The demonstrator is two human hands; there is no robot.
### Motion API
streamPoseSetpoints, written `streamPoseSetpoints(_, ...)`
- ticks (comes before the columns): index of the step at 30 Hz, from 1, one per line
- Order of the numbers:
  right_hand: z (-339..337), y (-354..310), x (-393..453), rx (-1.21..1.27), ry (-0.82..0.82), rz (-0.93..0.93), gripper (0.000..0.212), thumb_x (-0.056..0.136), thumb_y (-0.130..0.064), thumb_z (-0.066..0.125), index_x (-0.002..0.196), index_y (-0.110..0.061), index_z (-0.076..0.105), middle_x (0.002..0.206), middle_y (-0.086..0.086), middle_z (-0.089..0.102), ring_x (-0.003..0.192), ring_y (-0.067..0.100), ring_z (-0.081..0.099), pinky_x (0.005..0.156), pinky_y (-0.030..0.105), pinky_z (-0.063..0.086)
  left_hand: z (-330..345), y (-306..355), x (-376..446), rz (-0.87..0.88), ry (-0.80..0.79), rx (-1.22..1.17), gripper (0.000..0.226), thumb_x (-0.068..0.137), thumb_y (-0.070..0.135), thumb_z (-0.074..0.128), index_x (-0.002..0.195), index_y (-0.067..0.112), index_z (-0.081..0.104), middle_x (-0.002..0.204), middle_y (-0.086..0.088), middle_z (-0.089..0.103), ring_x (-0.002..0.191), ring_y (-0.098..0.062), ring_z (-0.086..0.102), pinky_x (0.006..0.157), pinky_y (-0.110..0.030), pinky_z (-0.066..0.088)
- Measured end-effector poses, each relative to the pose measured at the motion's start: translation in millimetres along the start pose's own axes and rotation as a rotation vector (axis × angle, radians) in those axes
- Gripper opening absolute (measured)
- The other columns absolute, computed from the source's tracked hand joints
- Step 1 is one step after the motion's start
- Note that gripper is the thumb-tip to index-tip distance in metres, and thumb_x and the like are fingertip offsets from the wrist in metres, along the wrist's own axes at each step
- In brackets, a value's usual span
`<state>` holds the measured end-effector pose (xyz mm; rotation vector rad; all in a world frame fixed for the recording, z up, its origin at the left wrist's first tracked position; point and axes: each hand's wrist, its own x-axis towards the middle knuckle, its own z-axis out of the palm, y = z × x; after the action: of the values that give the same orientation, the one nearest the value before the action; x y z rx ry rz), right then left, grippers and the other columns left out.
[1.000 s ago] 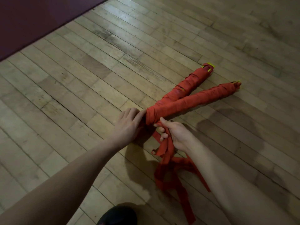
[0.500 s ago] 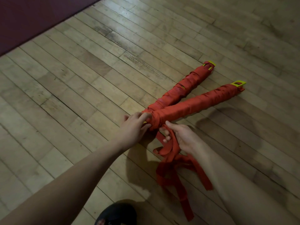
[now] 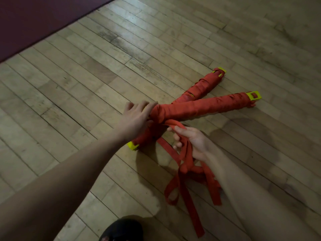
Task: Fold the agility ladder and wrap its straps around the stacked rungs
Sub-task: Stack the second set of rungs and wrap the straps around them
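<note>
Two bundles of yellow rungs wrapped in red strap lie crossed on the wooden floor. The upper bundle (image 3: 205,107) points right to a yellow end (image 3: 254,95). The other bundle (image 3: 201,87) runs under it, with a yellow end at the far right (image 3: 221,72) and another near me (image 3: 132,146). My left hand (image 3: 137,117) rests on the crossing point, fingers spread over the wrapped end. My right hand (image 3: 192,141) grips the loose red straps (image 3: 182,173), which lead up to the crossing and hang down onto the floor in several tails.
Wooden floorboards (image 3: 86,84) spread all around. A dark maroon mat (image 3: 34,20) covers the upper left corner. The tip of a black shoe (image 3: 121,230) shows at the bottom edge.
My right hand has pulled the strap taut from the crossing and shifted slightly right. The near yellow end of the lower bundle has come into sight under my left hand, whose fingers have spread.
</note>
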<state>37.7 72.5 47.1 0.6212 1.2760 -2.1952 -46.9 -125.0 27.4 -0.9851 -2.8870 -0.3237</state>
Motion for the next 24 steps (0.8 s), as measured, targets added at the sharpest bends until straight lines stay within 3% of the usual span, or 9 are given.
streamPoseSetpoints(3,0,4,9,-0.049,0.087,-0.012,0.023,0.098,-0.022,0.048,0.097,-0.004,0.062,0.056,-0.002,0.046,0.037,0.005,0.036,0.043,0.020,0.041,12,8,-7,-0.047,-0.088,0.049,0.081,0.071,0.022,0.080,0.138,0.002,0.041,0.115,-0.022,0.052,0.098,-0.039,0.055,0.086,-0.048,0.040)
streamPoseSetpoints(9,-5,8,12,-0.016,0.124,0.037,0.044,0.099,-0.041,0.042,0.098,-0.001,0.062,0.054,-0.001,0.046,0.035,0.006,0.030,0.040,0.020,0.035,25,8,-25,-0.080,-0.033,0.038,0.079,0.074,0.036,0.076,0.140,0.021,0.036,0.131,-0.021,0.042,0.114,-0.041,0.043,0.094,-0.053,0.037)
streamPoseSetpoints(11,-5,11,14,-0.006,0.145,0.045,0.050,0.100,-0.044,0.037,0.099,-0.001,0.061,0.053,0.000,0.047,0.035,0.007,0.031,0.040,0.020,0.035,26,10,-33,-0.036,-0.057,0.013,0.075,0.082,0.051,0.063,0.145,0.024,0.031,0.139,-0.020,0.036,0.123,-0.039,0.034,0.101,-0.053,0.031)
streamPoseSetpoints(13,-6,15,16,-0.018,0.178,0.047,0.050,0.101,-0.043,0.034,0.097,-0.001,0.061,0.053,0.000,0.049,0.034,0.007,0.033,0.041,0.021,0.035,23,17,-35,-0.094,-0.114,-0.109,0.069,0.087,0.065,0.036,0.146,0.030,0.029,0.144,-0.017,0.032,0.129,-0.034,0.030,0.106,-0.050,0.022)
streamPoseSetpoints(15,-6,18,18,-0.053,0.205,0.057,0.048,0.101,-0.042,0.035,0.094,-0.002,0.060,0.054,0.001,0.050,0.035,0.008,0.034,0.042,0.022,0.037,21,25,-35,-0.195,-0.150,-0.266,0.058,0.091,0.062,0.027,0.142,0.036,0.034,0.145,-0.012,0.034,0.132,-0.031,0.030,0.107,-0.045,0.016)
streamPoseSetpoints(18,-9,22,18,-0.083,0.218,0.076,0.046,0.101,-0.040,0.037,0.091,-0.002,0.059,0.055,0.002,0.050,0.035,0.009,0.034,0.042,0.022,0.038,21,33,-36,-0.165,-0.103,-0.269,0.041,0.096,0.042,0.046,0.135,0.032,0.045,0.134,-0.008,0.048,0.120,-0.030,0.044,0.099,-0.041,0.024)
streamPoseSetpoints(24,-16,28,11,-0.087,0.177,0.087,0.037,0.101,-0.033,0.041,0.091,-0.003,0.059,0.058,0.001,0.048,0.036,0.007,0.032,0.042,0.021,0.037,20,37,-38,-0.127,-0.076,-0.190,0.061,0.084,0.033,0.067,0.138,0.017,0.044,0.119,-0.009,0.054,0.105,-0.029,0.048,0.088,-0.042,0.029)
